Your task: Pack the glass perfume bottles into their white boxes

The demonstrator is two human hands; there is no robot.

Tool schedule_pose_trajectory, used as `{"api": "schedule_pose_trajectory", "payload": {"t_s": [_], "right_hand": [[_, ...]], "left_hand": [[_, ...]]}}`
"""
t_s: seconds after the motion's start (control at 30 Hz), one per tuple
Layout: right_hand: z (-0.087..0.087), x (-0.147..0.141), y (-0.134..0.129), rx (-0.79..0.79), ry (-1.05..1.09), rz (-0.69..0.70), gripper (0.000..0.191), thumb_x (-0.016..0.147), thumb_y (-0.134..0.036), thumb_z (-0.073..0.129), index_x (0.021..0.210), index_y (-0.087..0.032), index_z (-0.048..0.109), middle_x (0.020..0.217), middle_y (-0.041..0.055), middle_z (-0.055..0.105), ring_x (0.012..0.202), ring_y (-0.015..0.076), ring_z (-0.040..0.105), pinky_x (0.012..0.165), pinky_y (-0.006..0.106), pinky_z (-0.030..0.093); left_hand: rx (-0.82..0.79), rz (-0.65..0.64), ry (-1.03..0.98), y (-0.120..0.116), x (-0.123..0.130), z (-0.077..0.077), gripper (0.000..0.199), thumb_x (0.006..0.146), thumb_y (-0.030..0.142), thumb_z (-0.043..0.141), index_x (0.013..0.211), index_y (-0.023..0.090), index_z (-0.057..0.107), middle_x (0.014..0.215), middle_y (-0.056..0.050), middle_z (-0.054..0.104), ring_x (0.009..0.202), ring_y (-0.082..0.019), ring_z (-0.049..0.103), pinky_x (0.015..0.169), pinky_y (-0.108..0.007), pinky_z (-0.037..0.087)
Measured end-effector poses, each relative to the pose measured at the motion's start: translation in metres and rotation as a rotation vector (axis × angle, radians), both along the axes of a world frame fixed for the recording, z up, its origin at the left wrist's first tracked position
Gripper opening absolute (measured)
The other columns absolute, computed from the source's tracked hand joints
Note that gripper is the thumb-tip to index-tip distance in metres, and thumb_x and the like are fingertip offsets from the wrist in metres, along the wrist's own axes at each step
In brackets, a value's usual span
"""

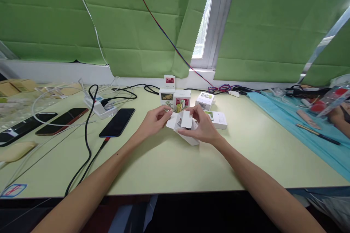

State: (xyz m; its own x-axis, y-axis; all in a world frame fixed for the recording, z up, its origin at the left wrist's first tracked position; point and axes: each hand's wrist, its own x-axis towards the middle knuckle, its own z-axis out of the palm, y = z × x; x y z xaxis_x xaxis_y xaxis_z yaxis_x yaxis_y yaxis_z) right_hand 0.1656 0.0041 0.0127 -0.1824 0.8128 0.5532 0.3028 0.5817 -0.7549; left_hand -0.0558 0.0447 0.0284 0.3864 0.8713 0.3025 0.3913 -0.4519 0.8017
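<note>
Reaching over the pale worktop with left hand and right hand. Grasping an open white carton with the right, just in front of smaller white boxes; curling the left at the carton's left flap, not showing whether pinching it. Showing a gold cap just beyond.

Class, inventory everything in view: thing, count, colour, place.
Table: one, pale green, centre
Open carton: one, white, centre
Other boxes: five, white, centre
Shiny cylinders: three visible, gold and silvery, centre
Phones: three, dark, left
Power strip: one, white, left
Cables: several, mixed, left and back
Blinds: several, green, back
Window: one, pale, back
Cloth: one, blue, right
Stick: one, black-and-gold, right
Small boxes: several, yellow, far left
Co-worker's arm: one, far right
Left hand: one, by carton
Right hand: one, on carton
</note>
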Motion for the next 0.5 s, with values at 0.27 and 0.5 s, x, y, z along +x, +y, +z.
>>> {"api": "schedule_pose_trajectory", "payload": {"t_s": [0.27, 0.5], "right_hand": [[-0.002, -0.003, 0.001, 0.029, 0.097, 0.045, 0.062, 0.062, -0.041, 0.092, 0.091, -0.028, 0.039, 0.114, 0.0069, 0.065, 0.106, 0.0247, 0.066, 0.089, 0.043, 0.058], [-0.004, -0.005, 0.001, 0.039, 0.144, 0.072, 0.066, 0.06, -0.043, 0.094, 0.094, -0.028, 0.039, 0.12, 0.0076, 0.064, 0.11, 0.0254, 0.066, 0.091, 0.044, 0.059]], "left_hand": [[-0.004, -0.054, -0.137, -0.01, 0.004, 0.007, 0.05, 0.092, 0.066, 0.056, 0.109, 0.02, 0.064, 0.069, 0.003, 0.054, 0.052, -0.01, 0.047, 0.049, -0.022, 0.043], [0.049, -0.165, -0.203, -0.01, 0.001, 0.004, 0.056, 0.088, 0.066, 0.061, 0.121, 0.021, 0.06, 0.1, -0.004, 0.059, 0.061, -0.009, 0.056, 0.052, -0.022, 0.048]]}}
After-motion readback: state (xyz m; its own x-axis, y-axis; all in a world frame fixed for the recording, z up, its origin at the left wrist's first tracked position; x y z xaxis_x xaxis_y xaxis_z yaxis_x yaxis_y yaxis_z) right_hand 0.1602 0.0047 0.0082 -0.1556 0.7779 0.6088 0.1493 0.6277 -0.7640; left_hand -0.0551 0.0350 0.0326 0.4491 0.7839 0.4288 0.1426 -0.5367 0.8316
